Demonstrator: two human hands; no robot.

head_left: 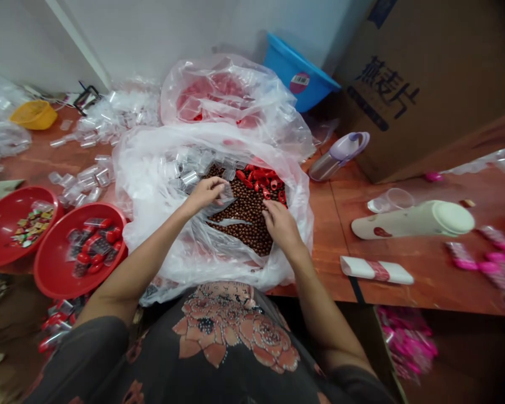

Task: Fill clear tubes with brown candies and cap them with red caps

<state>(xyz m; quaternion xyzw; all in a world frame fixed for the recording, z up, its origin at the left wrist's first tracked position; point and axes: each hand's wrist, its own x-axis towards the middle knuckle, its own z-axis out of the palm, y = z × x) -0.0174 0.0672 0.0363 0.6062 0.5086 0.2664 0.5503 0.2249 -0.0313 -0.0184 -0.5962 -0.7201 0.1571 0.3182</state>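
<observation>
A big clear plastic bag (pixel 151 185) lies open on the table in front of me. Inside it are a heap of small brown balls (pixel 246 216), several red caps (pixel 267 180) at the far right and several clear plastic tubes (pixel 185 171) at the far left. My left hand (pixel 206 193) is curled, its fingertips pinching a small clear tube over the brown balls. My right hand (pixel 280 224) rests on the balls with its fingers bent down into them; whether it holds anything is hidden.
Two red bowls sit at the left: one (pixel 53 264) with filled red-capped tubes, one (pixel 0 224) with coloured bits. Behind lie a second bag (pixel 235 95), loose tubes (pixel 84 179), a yellow basket (pixel 33 115). A blue basin (pixel 294 73), cardboard box (pixel 425 84), white bottle (pixel 412 220) stand right.
</observation>
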